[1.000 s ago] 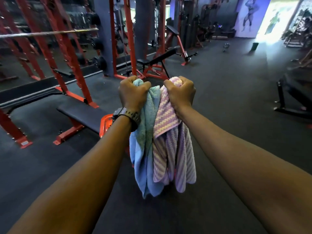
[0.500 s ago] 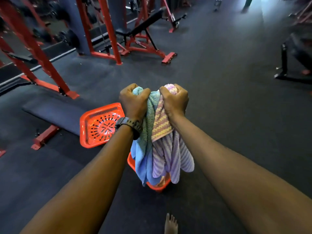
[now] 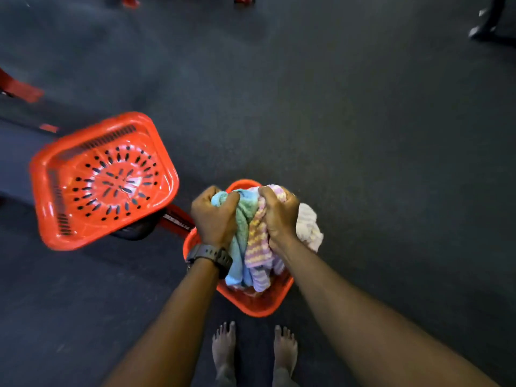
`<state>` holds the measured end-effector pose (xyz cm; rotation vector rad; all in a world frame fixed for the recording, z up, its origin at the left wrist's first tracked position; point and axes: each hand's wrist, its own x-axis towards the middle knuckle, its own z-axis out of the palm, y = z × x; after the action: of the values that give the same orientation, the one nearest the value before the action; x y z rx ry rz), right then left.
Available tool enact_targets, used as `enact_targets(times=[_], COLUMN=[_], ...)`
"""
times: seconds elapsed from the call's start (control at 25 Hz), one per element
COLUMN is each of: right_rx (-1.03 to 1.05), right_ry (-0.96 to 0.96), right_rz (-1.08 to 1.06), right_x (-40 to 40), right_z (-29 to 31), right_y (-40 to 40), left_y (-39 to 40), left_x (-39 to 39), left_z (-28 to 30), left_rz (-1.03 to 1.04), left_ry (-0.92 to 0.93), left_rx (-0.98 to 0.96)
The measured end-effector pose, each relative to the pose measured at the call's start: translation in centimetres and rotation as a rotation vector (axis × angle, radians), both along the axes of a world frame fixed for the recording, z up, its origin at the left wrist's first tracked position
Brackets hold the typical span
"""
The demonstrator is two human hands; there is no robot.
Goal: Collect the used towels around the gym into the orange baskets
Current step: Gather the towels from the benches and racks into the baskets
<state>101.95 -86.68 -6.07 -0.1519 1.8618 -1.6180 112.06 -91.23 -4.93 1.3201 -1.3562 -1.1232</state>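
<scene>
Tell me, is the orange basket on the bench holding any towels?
No, the basket on the bench shows only its bare slotted bottom.

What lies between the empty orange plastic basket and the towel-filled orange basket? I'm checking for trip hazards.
Head view: a red metal frame bar and a dark rounded part under the empty orange plastic basket bridge the gap to the towel-filled orange basket.

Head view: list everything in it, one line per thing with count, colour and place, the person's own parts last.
empty basket: 1, orange, slotted, left, raised above the floor.
basket with towels: 1, orange, on the floor under the hands.
blue-green towel: 1, gripped over that basket.
striped towel: 1, pink, yellow and lilac, gripped beside it.
pale towel: 1, whitish, at the basket's right edge.
red frame parts: several, left and top edges.
floor: dark rubber.
watch: 1, black, left wrist.
left hand: holds the blue-green towel.
right hand: holds the striped towel.
bare feet: 2, bottom centre.
</scene>
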Motion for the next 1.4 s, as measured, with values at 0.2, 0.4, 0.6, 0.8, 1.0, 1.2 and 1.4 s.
enact_targets(times=[0.2,0.4,0.6,0.8,1.0,1.2,1.4], right_rx=[0.166,0.440,0.988,0.708,0.652,0.754,0.354], right_ry=[-0.123,0.197,0.632,0.708,0.832,0.279,0.271], right_rz=[0.003,0.134,0.368,0.594,0.558,0.518,0.164], right_x=[0.7,-0.1,-0.6,-0.6,-2.2,-1.2,-1.8], right_z=[-17.8,-30.8,-41.7,-46.1,-40.7,-37.3,-26.0], right_y=[0.2,0.8,0.1,-0.6,1.2,0.3,-3.6], left_y=[-1.3,-0.7,-1.2,-2.8,-4.6,-4.5,-5.9], left_x=[0.0,-1.1,-2.3,-1.0,0.3,0.0,-2.5], left_z=[-16.9,-28.8,-39.1,-43.0,-40.2,-36.1,-24.4], left_rz=[-0.108,-0.341,-0.649,-0.553,-0.500,-0.501,-0.289], left_ry=[-0.112,-0.361,-0.499,-0.621,-0.724,-0.709,-0.380], left_rx=[0.157,0.103,-0.073,0.058,0.113,0.100,0.075])
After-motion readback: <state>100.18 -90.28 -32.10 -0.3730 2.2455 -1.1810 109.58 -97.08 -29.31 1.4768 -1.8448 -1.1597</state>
